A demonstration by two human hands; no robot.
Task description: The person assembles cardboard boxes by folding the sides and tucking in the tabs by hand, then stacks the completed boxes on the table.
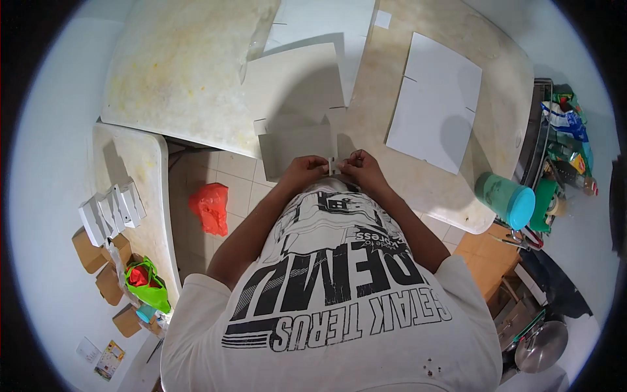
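A partly folded cardboard box (pixel 294 142) stands in front of me at the table's near edge, its large lid panel (pixel 297 72) raised and leaning back over the tabletop. My left hand (pixel 308 170) pinches the box's near edge, fingers curled in. Close beside it, my right hand (pixel 361 170) is closed at the right side of the same edge. Between the fingertips shows a small pale flap (pixel 332 164). My fingers hide part of it, so how it sits in the box cannot be made out.
Flat white cardboard sheets, one on the right (pixel 436 101) and another at the back (pixel 320 26), lie on the table (pixel 176 72). A teal lidded container (pixel 506 199) is at the right edge. Left, a side table (pixel 153 196) holds folded white boxes (pixel 112 210). A red plastic bag (pixel 210 208) lies on the floor.
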